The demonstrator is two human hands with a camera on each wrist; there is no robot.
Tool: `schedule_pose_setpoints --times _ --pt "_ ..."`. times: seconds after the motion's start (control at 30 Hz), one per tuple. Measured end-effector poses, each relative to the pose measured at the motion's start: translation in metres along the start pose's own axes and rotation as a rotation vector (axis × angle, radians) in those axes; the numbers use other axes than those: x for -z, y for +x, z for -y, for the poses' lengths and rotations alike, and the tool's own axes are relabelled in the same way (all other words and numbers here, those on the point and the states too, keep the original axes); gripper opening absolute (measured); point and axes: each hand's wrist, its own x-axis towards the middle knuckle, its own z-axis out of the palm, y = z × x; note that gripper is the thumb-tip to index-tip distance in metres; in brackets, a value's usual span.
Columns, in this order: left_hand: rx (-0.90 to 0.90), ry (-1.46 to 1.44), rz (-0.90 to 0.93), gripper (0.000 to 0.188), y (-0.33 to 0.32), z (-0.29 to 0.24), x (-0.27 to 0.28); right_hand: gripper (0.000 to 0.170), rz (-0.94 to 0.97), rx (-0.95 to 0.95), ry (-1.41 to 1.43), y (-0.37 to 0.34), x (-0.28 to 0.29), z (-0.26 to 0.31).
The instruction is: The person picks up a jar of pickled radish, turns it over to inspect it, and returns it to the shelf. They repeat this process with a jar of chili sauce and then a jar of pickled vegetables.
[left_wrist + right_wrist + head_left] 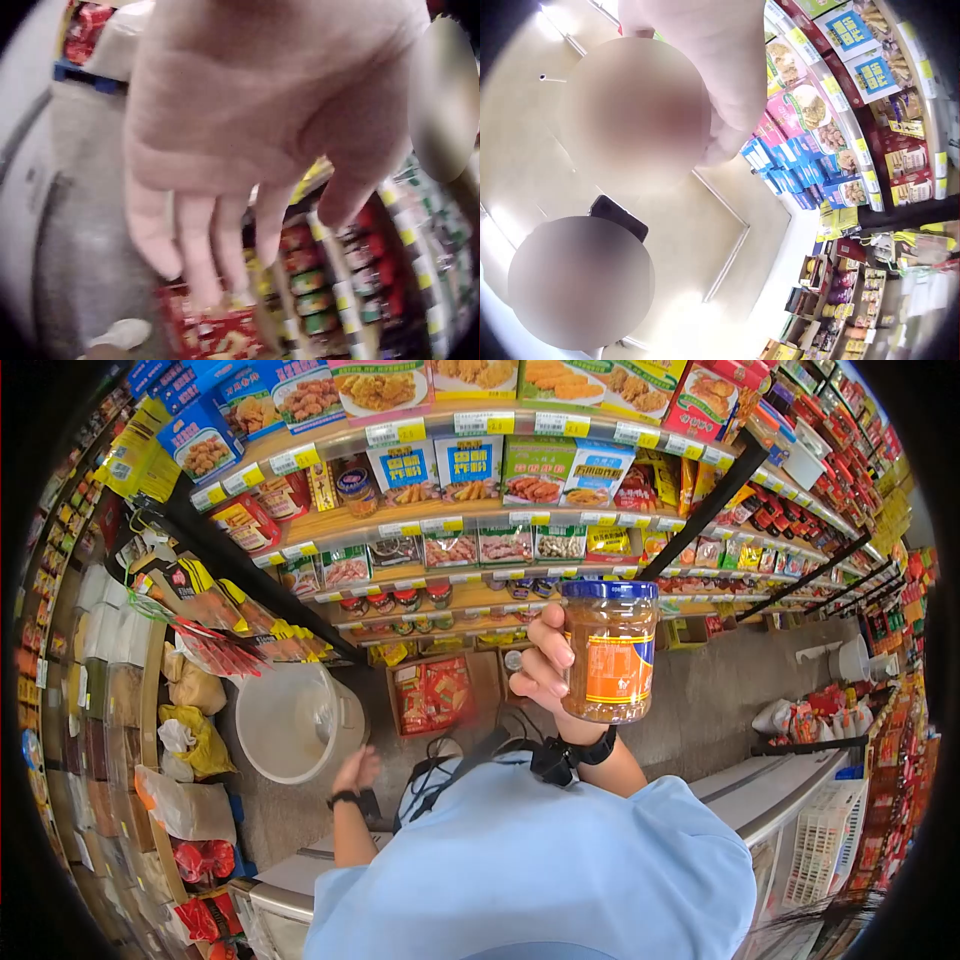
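Observation:
A glass jar (608, 655) with a blue lid, an orange label and brown contents is held upright before the chest. My right hand (545, 660) grips it from the left side, its fingertips showing at the glass. In the right wrist view part of that hand (720, 67) appears at the top, and blurred discs cover much of the scene. My left hand (357, 772) hangs low beside a white plastic tub (265, 725) and holds nothing. The left wrist view shows this hand (247, 127) palm on, fingers loosely extended over red packets (214, 330).
Curved shelves (440, 520) of boxed and bagged goods stand in front. A cardboard box of red packets (435, 695) sits on the floor below them. Bags (200, 735) line the left side. At the lower right are a freezer (760, 790) and a white basket (822, 840).

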Motion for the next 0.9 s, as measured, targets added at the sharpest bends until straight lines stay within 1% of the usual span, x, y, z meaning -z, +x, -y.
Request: schedule_pose_setpoints --times 0.03,0.07,0.1,0.13,0.17,0.2,0.23,0.27,0.3,0.4,0.53,0.63,0.73,0.77,0.8,0.83,0.87,0.9 --pt "0.054 -0.156 -0.097 0.038 0.008 0.036 0.003 0.043 -0.012 0.005 -0.005 -0.002 0.0 0.004" --pt "0.071 -0.361 -0.218 0.035 0.032 0.09 0.012 0.043 -0.024 0.01 -0.009 -0.004 0.0 0.007" --pt "0.142 -0.518 -0.224 0.037 0.047 0.132 0.024 0.043 -0.037 0.016 -0.013 -0.006 0.0 0.011" --pt "0.198 -0.56 -0.342 0.041 0.027 0.14 0.013 0.043 -0.015 -0.008 0.005 -0.008 0.004 0.016" --pt "0.252 -0.558 -0.386 0.043 0.047 0.179 0.024 0.043 -0.036 -0.009 0.001 -0.01 0.003 0.02" --pt "0.286 -0.697 -0.46 0.042 0.039 0.186 0.015 0.043 -0.063 -0.008 -0.003 -0.013 0.002 0.022" --pt "0.247 -0.76 -0.419 0.043 0.033 0.196 0.01 0.043 -0.091 -0.007 -0.009 -0.017 -0.001 0.026" --pt "0.206 -0.809 -0.444 0.045 0.026 0.196 0.002 0.044 -0.137 -0.018 0.006 -0.02 -0.003 0.03" --pt "0.164 -0.857 -0.468 0.046 0.023 0.201 -0.004 0.044 -0.144 -0.02 0.013 -0.022 -0.005 0.033" --pt "0.087 -0.814 -0.6 0.046 0.023 0.196 -0.017 0.045 -0.143 -0.029 0.02 -0.021 -0.011 0.043" --pt "0.027 -0.435 -0.586 0.043 0.033 0.171 -0.023 0.045 -0.116 -0.049 -0.023 -0.018 -0.017 0.052" --pt "0.121 -0.057 -0.608 0.04 0.022 0.138 -0.021 0.045 -0.09 -0.059 -0.062 -0.013 -0.019 0.056" --pt "0.03 0.481 -0.647 0.026 0.058 0.16 0.001 0.048 -0.119 -0.06 -0.062 -0.012 -0.019 0.054" --pt "0.005 0.579 -0.847 0.023 0.03 0.137 -0.023 0.056 -0.112 -0.062 -0.046 -0.012 -0.017 0.054" --pt "-0.032 0.63 -0.923 0.028 0.03 0.137 -0.031 0.064 -0.106 -0.065 -0.03 -0.012 -0.015 0.054" --pt "-0.069 0.679 -0.997 0.034 0.031 0.137 -0.034 0.078 -0.075 -0.072 -0.002 -0.013 -0.008 0.055" --pt "-0.045 0.65 -0.954 0.035 0.034 0.138 -0.034 0.093 -0.047 -0.08 0.026 -0.014 -0.005 0.055" --pt "-0.024 0.639 -0.921 0.035 0.024 0.129 -0.041 0.093 -0.049 -0.081 0.017 -0.015 -0.006 0.056"
